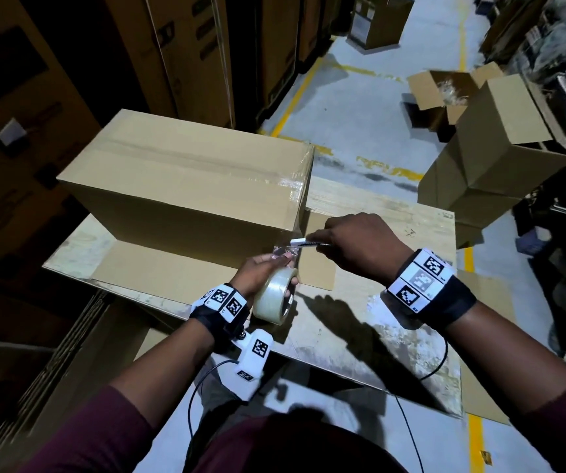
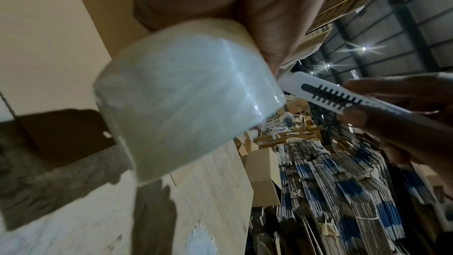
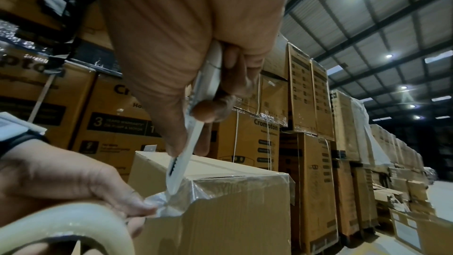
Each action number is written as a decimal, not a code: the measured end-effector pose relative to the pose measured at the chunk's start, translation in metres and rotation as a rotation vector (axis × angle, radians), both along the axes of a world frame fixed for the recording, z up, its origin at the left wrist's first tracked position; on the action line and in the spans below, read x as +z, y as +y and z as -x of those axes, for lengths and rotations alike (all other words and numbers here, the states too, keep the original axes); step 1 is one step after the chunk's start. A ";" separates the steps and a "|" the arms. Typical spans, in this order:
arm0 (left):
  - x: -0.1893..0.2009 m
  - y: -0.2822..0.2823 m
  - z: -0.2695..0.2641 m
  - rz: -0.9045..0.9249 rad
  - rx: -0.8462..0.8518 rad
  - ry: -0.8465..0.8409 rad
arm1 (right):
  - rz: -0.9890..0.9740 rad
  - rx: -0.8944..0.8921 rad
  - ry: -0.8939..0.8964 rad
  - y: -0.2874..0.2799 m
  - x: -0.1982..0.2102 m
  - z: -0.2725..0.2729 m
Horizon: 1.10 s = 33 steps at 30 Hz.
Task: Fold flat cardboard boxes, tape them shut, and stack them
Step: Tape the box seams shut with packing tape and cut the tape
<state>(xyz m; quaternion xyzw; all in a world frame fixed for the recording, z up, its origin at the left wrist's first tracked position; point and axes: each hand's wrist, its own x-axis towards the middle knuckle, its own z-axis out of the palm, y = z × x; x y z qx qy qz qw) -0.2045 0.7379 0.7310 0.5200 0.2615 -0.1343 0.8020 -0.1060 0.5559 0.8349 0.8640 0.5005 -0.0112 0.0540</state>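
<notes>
Head view: the tape roll [image 1: 274,297] is gripped by the left hand [image 1: 261,274], the cutter [image 1: 303,243] by the right hand [image 1: 356,247]. Tape is stretched from the box [image 1: 186,179] corner toward the roll, with the cutter laid across it between both hands.

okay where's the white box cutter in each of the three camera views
Head: box cutter at centre, gripped by the right hand.
Left wrist: at right, beside the tape roll.
Right wrist: at centre, tip at the stretched tape.
Shared landmark: the tape roll held by the left hand.
</notes>
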 end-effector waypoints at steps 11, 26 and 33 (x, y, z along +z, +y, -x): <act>-0.005 0.001 0.007 0.008 -0.045 -0.012 | -0.131 -0.139 0.234 -0.057 -0.042 -0.006; 0.000 0.003 0.008 -0.031 -0.085 0.023 | -0.167 -0.128 0.282 -0.014 -0.118 -0.008; -0.020 -0.008 0.010 -0.005 -0.217 0.080 | -0.013 -0.458 0.376 -0.057 -0.168 -0.010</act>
